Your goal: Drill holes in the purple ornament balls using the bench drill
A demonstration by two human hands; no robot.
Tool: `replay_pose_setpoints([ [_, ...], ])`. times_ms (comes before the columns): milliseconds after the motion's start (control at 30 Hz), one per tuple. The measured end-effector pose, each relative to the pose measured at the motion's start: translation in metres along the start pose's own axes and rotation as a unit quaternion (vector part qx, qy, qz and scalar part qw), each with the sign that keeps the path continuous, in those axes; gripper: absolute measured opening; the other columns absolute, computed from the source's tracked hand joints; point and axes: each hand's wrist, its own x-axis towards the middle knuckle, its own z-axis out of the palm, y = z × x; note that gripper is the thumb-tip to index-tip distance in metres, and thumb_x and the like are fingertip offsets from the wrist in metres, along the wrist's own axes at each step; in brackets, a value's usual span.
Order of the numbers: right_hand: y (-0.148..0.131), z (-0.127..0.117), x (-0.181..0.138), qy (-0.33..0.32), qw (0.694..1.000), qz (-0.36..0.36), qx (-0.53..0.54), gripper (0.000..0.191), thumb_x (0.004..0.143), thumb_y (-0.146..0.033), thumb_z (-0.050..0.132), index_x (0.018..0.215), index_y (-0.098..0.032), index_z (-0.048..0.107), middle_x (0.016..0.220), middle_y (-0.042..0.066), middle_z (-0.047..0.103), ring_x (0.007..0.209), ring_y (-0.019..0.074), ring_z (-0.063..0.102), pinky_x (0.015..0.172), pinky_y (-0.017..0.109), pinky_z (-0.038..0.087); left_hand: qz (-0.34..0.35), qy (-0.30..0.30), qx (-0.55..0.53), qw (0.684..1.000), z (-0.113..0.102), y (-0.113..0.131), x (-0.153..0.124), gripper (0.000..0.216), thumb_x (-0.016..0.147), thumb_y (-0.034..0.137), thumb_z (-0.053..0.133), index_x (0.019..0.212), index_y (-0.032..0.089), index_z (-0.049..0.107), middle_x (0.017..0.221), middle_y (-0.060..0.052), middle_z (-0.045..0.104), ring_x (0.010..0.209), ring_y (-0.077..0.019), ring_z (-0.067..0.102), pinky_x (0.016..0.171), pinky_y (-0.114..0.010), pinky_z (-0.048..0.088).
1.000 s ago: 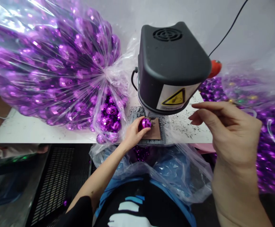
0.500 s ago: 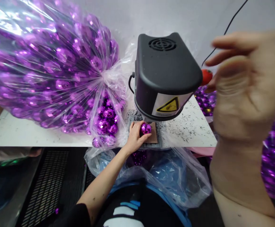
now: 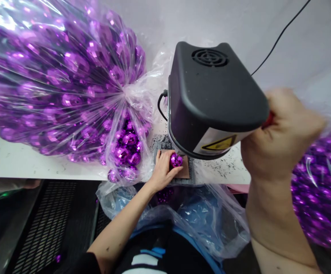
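My left hand (image 3: 162, 169) pinches a small purple mirrored ball (image 3: 176, 160) and holds it on the brown pad (image 3: 186, 172) under the head of a black bench machine (image 3: 213, 101). My right hand (image 3: 282, 133) is closed round the machine's red-knobbed lever (image 3: 268, 121) at its right side; only a sliver of red shows between the fingers. The hand is slightly blurred by motion.
A big clear bag of purple balls (image 3: 59, 83) lies on the white table (image 3: 25, 161) at the left, its open mouth next to the machine. More purple balls (image 3: 319, 190) sit at the right. A clear bag (image 3: 208, 217) hangs in my lap. Black specks litter the table.
My right hand rose from in front of the machine, swung right and closed on the red lever. My left hand stayed holding the ball on the pad.
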Motion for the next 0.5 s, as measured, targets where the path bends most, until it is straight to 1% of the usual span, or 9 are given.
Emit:
replay_pose_setpoints([
  [67, -0.004, -0.008, -0.019, 0.022, 0.999, -0.019, -0.041, 0.02, 0.093, -0.024, 0.053, 0.075, -0.014, 0.05, 0.063, -0.003, 0.038, 0.058, 0.0012, 0.029, 0.059, 0.024, 0.021, 0.0, -0.002, -0.013, 1.0, 0.0, 0.0, -0.001, 0.043, 0.094, 0.042, 0.059, 0.131, 0.02, 0.049, 0.127, -0.011, 0.064, 0.124, -0.0268, 0.056, 0.12, -0.052, 0.025],
  [167, -0.007, -0.019, -0.052, -0.005, 0.998, -0.007, -0.069, 0.006, 0.088, -0.021, 0.058, 0.084, -0.018, 0.056, 0.067, -0.002, 0.047, 0.057, 0.0028, 0.038, 0.055, 0.023, 0.03, -0.007, -0.016, -0.034, 0.999, 0.001, -0.001, -0.001, 0.041, 0.095, 0.042, 0.057, 0.129, 0.019, 0.052, 0.129, -0.012, 0.063, 0.126, -0.0273, 0.055, 0.121, -0.055, 0.023],
  [200, -0.007, -0.021, -0.062, -0.012, 0.998, -0.004, -0.062, 0.004, 0.086, -0.02, 0.061, 0.086, -0.018, 0.057, 0.068, -0.003, 0.05, 0.057, 0.0023, 0.04, 0.055, 0.021, 0.033, -0.01, -0.021, -0.041, 0.999, 0.001, -0.002, -0.002, 0.04, 0.096, 0.043, 0.056, 0.128, 0.019, 0.053, 0.13, -0.012, 0.063, 0.127, -0.0275, 0.055, 0.121, -0.056, 0.023],
  [267, -0.006, -0.022, -0.079, -0.017, 0.999, -0.003, -0.032, 0.008, 0.083, -0.016, 0.064, 0.089, -0.016, 0.057, 0.07, -0.003, 0.054, 0.056, 0.0007, 0.041, 0.054, 0.018, 0.034, -0.013, -0.032, -0.052, 0.998, 0.002, -0.003, -0.003, 0.04, 0.096, 0.043, 0.054, 0.129, 0.02, 0.053, 0.133, -0.012, 0.062, 0.129, -0.0277, 0.054, 0.121, -0.057, 0.024],
  [333, -0.005, -0.018, -0.09, -0.019, 1.0, 0.003, 0.01, 0.01, 0.082, -0.013, 0.063, 0.09, -0.013, 0.058, 0.07, -0.003, 0.053, 0.057, -0.0001, 0.04, 0.054, 0.016, 0.033, -0.011, -0.031, -0.059, 0.998, 0.002, -0.004, -0.004, 0.042, 0.097, 0.044, 0.054, 0.132, 0.021, 0.052, 0.133, -0.012, 0.062, 0.129, -0.0277, 0.054, 0.121, -0.058, 0.023],
  [433, -0.005, -0.011, -0.098, -0.034, 0.999, 0.02, 0.035, 0.004, 0.084, -0.01, 0.059, 0.082, -0.012, 0.057, 0.069, -0.002, 0.05, 0.06, 0.0001, 0.039, 0.055, 0.017, 0.029, -0.006, -0.015, -0.066, 0.998, 0.003, -0.004, -0.004, 0.048, 0.096, 0.046, 0.054, 0.138, 0.022, 0.047, 0.131, -0.011, 0.063, 0.128, -0.0274, 0.055, 0.123, -0.058, 0.021],
  [500, -0.006, -0.008, -0.101, -0.038, 0.998, 0.033, 0.035, 0.01, 0.085, -0.012, 0.058, 0.076, -0.012, 0.056, 0.068, -0.001, 0.05, 0.061, 0.0003, 0.04, 0.056, 0.018, 0.029, -0.002, -0.006, -0.067, 0.998, 0.003, -0.004, -0.005, 0.051, 0.095, 0.047, 0.055, 0.14, 0.023, 0.045, 0.129, -0.011, 0.064, 0.127, -0.0274, 0.056, 0.124, -0.058, 0.021],
])
